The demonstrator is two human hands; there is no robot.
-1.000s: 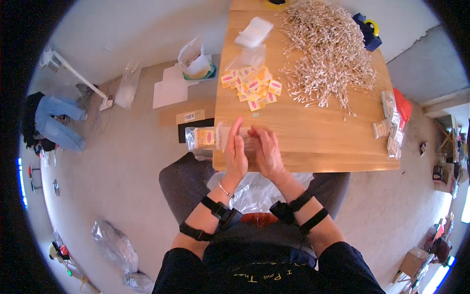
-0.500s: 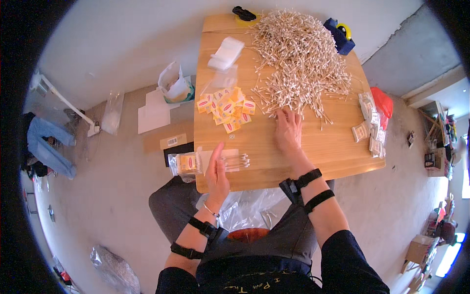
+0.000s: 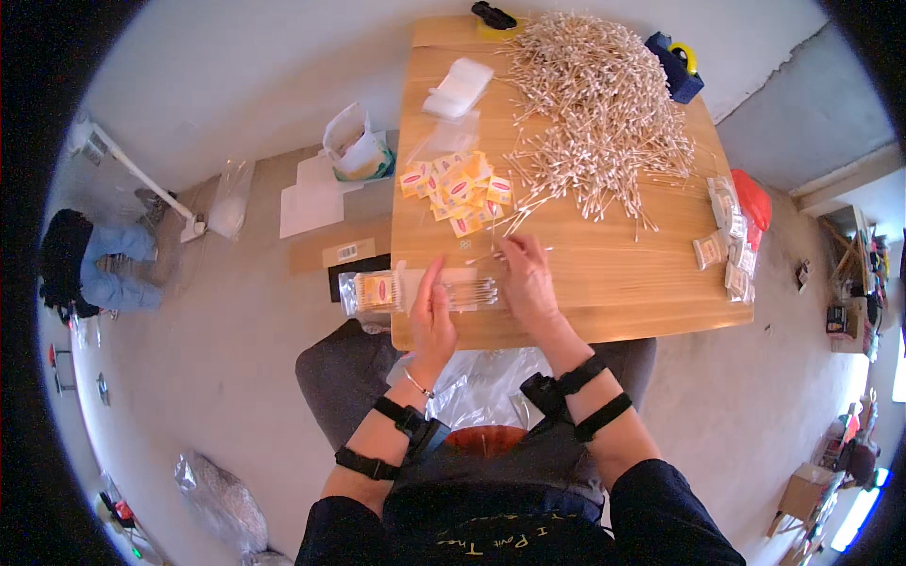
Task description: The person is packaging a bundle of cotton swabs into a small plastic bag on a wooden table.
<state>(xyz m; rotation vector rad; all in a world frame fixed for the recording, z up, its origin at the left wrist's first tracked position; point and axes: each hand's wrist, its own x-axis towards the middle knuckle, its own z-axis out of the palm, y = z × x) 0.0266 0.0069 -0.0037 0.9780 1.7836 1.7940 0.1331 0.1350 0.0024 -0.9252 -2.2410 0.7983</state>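
Note:
A big heap of cotton swabs (image 3: 604, 113) covers the far right of the wooden table (image 3: 613, 274). My right hand (image 3: 530, 288) is closed near the front of the table, with a few swabs (image 3: 514, 223) sticking out from its fingertips. Just left of it, my left hand (image 3: 434, 319) stands on edge with its fingers stretched out, over a clear plastic bag (image 3: 404, 288) and a small row of swabs (image 3: 479, 291). The bag holds packed swabs and a yellow printed card (image 3: 381, 291). Loose yellow cards (image 3: 460, 189) lie in a pile beyond my hands.
Clear flat bags (image 3: 460, 90) are stacked at the far left. Tape dispensers (image 3: 676, 68) stand at the back edge. Filled small packs (image 3: 727, 236) and a red bag (image 3: 752, 200) sit at the right edge. A white plastic bag (image 3: 359, 146) stands left of the table.
My right hand has come away from the heap toward my left hand, with a few swabs now in its fingers. The whole view has shifted slightly. My left hand stays by the bag.

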